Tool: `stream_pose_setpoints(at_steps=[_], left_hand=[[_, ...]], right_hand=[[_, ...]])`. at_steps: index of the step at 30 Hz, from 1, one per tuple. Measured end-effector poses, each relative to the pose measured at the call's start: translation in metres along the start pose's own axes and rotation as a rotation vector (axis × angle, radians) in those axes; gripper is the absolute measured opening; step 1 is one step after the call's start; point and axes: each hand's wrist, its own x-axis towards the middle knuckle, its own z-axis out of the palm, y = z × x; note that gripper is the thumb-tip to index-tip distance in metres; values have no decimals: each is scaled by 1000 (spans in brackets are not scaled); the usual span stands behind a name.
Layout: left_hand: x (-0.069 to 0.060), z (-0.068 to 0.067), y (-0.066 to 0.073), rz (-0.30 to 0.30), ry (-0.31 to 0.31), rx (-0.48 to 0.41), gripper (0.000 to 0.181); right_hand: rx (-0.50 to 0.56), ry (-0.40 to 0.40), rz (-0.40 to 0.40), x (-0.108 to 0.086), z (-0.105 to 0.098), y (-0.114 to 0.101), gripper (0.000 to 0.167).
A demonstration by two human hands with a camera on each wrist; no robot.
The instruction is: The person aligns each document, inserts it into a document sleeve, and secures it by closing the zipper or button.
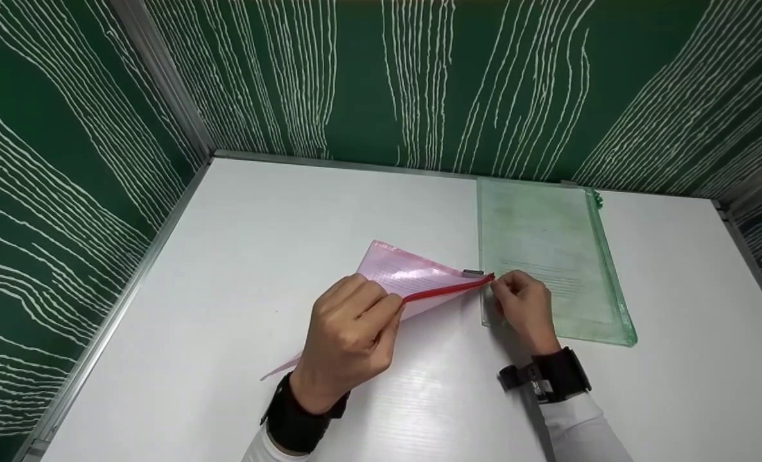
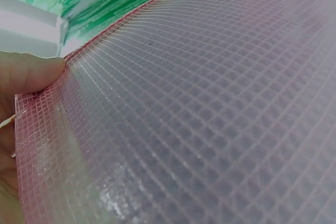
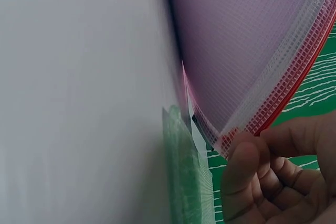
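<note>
A pink mesh zipper pouch (image 1: 403, 268) with a printed sheet inside is held tilted above the table. My left hand (image 1: 355, 330) pinches it by the edge with the red zip (image 1: 448, 290); in the left wrist view the thumb (image 2: 31, 72) presses on the mesh near that edge. At the zip's far end, the corner of the pouch is pinched between thumb and fingertips of my right hand (image 1: 527, 311). The zip looks closed along the stretch between the hands. Part of the pouch is hidden behind my left hand.
A green zipper pouch (image 1: 535, 224) with papers in it lies flat at the right, partly under my right hand. The white table (image 1: 226, 256) ends at a metal-edged back border. Green panels with white wavy lines (image 1: 361, 77) stand behind and at the sides.
</note>
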Motion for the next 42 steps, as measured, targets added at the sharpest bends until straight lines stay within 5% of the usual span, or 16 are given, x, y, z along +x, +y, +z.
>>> stream_pose_setpoints(at_steps=[42], left_hand=[[1, -4, 4, 13, 5, -4, 12]], right_hand=[[-32, 50, 60, 1, 1, 4, 16]])
